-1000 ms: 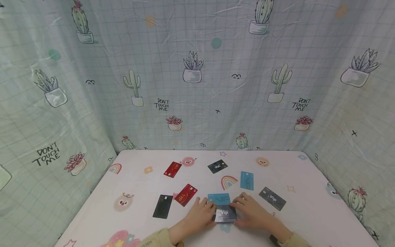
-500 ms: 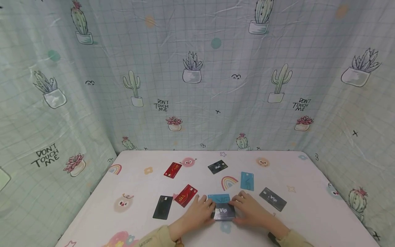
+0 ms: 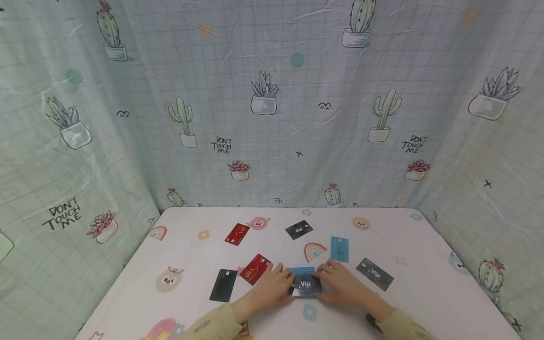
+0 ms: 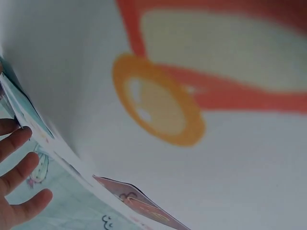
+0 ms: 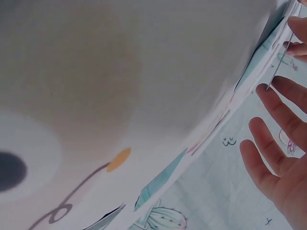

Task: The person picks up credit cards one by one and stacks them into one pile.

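A dark grey Vip card (image 3: 306, 286) is held at the middle front of the table, slightly raised. My left hand (image 3: 271, 287) pinches its left edge, and my right hand (image 3: 340, 284) pinches its right edge. Behind and below it lies a blue VIP card (image 3: 302, 270), of which only the far strip shows in the head view. From the right wrist, the held card (image 5: 279, 62) appears edge-on as a thin line at the fingertips, its remaining fingers spread. The left wrist view catches my left hand's fingers (image 4: 23, 170) at the left border.
Around the hands lie a black card (image 3: 223, 285), two red VIP cards (image 3: 256, 269) (image 3: 237, 234), a dark Vip card (image 3: 299, 230), another blue card (image 3: 340, 249) and a grey Vip card (image 3: 375, 274). A dark card (image 3: 373, 322) is partly under the right forearm.
Both hands have moved the dark grey card forward and slightly left, so it covers more of the blue card. The other cards have stayed put.
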A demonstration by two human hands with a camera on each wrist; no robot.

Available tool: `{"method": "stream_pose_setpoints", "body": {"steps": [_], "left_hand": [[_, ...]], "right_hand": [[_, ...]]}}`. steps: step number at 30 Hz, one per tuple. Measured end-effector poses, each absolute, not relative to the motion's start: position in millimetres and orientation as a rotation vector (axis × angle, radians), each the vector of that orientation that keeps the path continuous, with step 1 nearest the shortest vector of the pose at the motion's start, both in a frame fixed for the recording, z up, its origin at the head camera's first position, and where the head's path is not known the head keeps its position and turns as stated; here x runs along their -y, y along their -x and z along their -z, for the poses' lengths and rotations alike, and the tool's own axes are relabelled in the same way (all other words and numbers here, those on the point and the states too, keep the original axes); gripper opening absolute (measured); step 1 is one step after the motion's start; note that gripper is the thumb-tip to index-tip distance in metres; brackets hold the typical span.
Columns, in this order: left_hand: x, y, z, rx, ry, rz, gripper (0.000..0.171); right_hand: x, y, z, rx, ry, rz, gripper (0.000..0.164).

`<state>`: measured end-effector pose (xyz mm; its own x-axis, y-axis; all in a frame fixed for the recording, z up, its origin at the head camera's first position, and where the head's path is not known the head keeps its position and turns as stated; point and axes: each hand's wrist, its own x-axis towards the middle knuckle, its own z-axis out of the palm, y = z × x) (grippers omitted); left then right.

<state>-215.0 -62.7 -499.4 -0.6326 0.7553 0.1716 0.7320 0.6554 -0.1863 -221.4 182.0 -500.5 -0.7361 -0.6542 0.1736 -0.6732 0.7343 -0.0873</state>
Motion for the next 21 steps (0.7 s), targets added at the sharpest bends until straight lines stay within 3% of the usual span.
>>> {"method": "stream_pose_setpoints", "body": {"steps": [21], "left_hand": [[65, 232, 503, 2.63, 1.165, -0.177, 0.05]], "right_hand": [[-175, 236, 502, 2.847, -1.01, -0.178, 0.053]]}}
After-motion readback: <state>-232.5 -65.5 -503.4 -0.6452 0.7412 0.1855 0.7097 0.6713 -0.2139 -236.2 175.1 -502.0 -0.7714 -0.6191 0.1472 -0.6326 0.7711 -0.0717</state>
